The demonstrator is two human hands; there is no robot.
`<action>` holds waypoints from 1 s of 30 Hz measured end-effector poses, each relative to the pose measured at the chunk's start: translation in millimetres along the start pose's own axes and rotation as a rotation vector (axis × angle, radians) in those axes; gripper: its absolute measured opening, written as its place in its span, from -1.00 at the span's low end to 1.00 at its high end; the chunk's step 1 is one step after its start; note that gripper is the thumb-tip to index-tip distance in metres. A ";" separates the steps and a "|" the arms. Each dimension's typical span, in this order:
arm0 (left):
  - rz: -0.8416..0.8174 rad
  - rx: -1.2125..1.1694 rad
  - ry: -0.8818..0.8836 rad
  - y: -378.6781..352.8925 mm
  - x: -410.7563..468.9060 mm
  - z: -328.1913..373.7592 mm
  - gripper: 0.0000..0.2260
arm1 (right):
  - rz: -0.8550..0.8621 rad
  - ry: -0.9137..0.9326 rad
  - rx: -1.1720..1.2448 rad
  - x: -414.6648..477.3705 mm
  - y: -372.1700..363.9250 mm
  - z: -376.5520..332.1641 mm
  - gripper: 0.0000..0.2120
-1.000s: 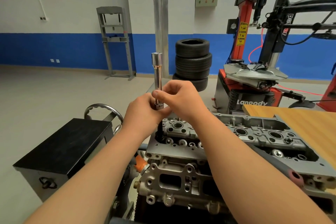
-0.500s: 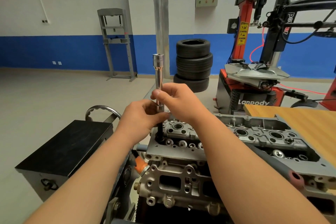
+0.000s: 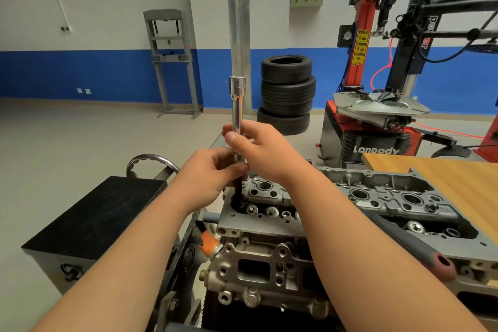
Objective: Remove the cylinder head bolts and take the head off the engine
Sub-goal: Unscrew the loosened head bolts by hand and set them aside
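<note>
The grey cylinder head (image 3: 382, 197) sits on the engine block (image 3: 258, 272) in front of me. A long chrome socket extension (image 3: 237, 105) stands upright over the head's near left corner. Below it a dark shaft (image 3: 238, 191) runs down into a bolt hole. My right hand (image 3: 258, 148) grips the chrome extension near its lower end. Just beneath, my left hand (image 3: 207, 180) pinches the joint between the extension and the dark shaft. The bolt's lower end is hidden in the hole.
A black-topped grey box (image 3: 91, 221) stands left of the engine, with a chrome handwheel (image 3: 153, 162) behind it. A wooden tabletop (image 3: 444, 183) lies to the right. A red-ended tool handle (image 3: 436, 264) rests across the head. Stacked tyres (image 3: 287, 94) and a tyre changer (image 3: 377, 116) stand behind.
My right hand has slid up the extension while my left stays lower, and the extension with the dark shaft has risen out of the head.
</note>
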State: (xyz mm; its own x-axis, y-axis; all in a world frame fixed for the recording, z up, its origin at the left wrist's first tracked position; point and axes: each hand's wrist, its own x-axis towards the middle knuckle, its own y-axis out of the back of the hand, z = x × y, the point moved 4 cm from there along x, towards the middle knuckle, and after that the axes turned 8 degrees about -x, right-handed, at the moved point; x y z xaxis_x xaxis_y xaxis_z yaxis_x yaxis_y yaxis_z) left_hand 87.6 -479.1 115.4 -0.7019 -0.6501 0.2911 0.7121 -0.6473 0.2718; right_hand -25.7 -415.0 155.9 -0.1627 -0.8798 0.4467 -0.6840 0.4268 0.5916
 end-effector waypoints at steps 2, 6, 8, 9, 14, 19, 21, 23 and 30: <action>0.137 0.072 -0.037 -0.4 1.3 2.3 -0.90 | 0.096 -0.016 -0.077 0.7 2.7 0.5 -0.82; 0.359 0.238 -0.021 -10.2 4.7 3.1 -0.75 | 0.185 -0.008 -0.100 1.8 6.6 2.9 -0.71; 0.314 0.251 0.012 -11.4 5.5 2.0 -0.75 | 0.154 0.044 -0.101 -0.4 7.1 -0.5 -0.78; 0.247 0.212 0.024 -11.0 4.7 0.8 -0.77 | 0.129 0.065 -0.096 -1.8 7.5 -1.9 -0.82; 0.015 -0.021 0.022 -3.1 -2.6 -0.7 -0.93 | 0.028 0.047 -0.082 -3.2 2.9 -5.3 -0.83; 0.280 0.193 -0.042 -6.0 3.8 2.6 -0.76 | 0.161 -0.012 -0.102 0.1 7.0 -0.7 -0.76; 0.304 0.235 -0.008 -9.6 4.3 2.6 -0.67 | 0.162 -0.003 -0.088 0.2 10.9 0.2 -0.80; 0.241 0.213 0.035 -8.2 2.6 1.7 -0.66 | 0.110 0.046 -0.069 -1.0 10.9 -3.0 -0.90; 0.043 0.096 -0.010 -1.9 -3.9 5.8 -0.83 | 0.022 -0.004 -0.078 -2.6 1.7 -3.0 -0.78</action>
State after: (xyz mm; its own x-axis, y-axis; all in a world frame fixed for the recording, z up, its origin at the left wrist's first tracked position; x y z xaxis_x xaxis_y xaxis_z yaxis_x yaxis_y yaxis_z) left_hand 89.1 -473.1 119.0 -0.6710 -0.6721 0.3132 0.7397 -0.5775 0.3454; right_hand -24.3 -411.3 157.8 -0.1798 -0.8709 0.4573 -0.6226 0.4607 0.6326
